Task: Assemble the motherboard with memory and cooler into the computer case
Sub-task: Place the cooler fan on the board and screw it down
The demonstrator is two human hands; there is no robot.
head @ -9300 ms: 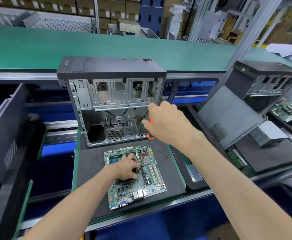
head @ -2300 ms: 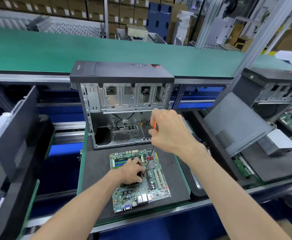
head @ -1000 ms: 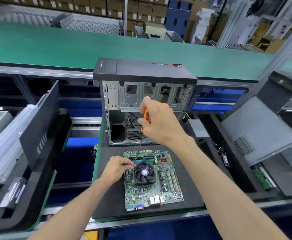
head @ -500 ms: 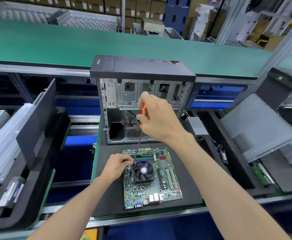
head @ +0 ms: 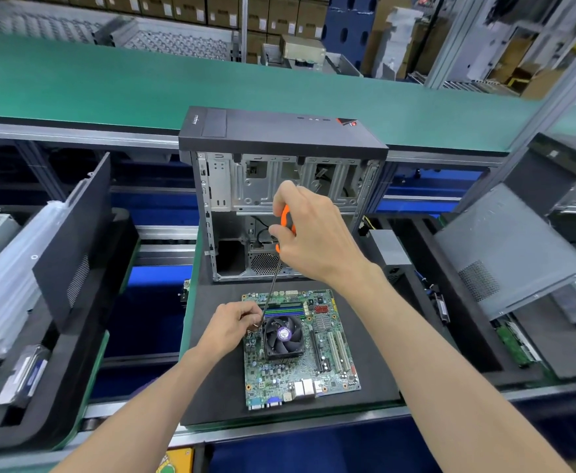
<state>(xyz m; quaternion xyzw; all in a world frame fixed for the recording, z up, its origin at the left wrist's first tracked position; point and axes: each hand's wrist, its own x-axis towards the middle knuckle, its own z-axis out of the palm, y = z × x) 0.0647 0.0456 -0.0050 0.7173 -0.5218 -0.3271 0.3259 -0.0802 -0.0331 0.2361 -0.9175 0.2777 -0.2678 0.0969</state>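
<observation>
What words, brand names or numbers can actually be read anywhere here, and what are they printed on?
None can be read for certain.
Computer case: a small pale logo on its top panel, too small to read.
Cooler: a round purple sticker on the fan hub, print blurred.
Motherboard: white markings, too fine to read.
Cardboard boxes behind: white labels, blurred.

The motherboard is lying on the foam mat with the cooler sitting on it (toward its 10 o'clock corner), while the open computer case is standing on the mat at the board's 12 o'clock, and another case is leaning at 3 o'clock.
</observation>
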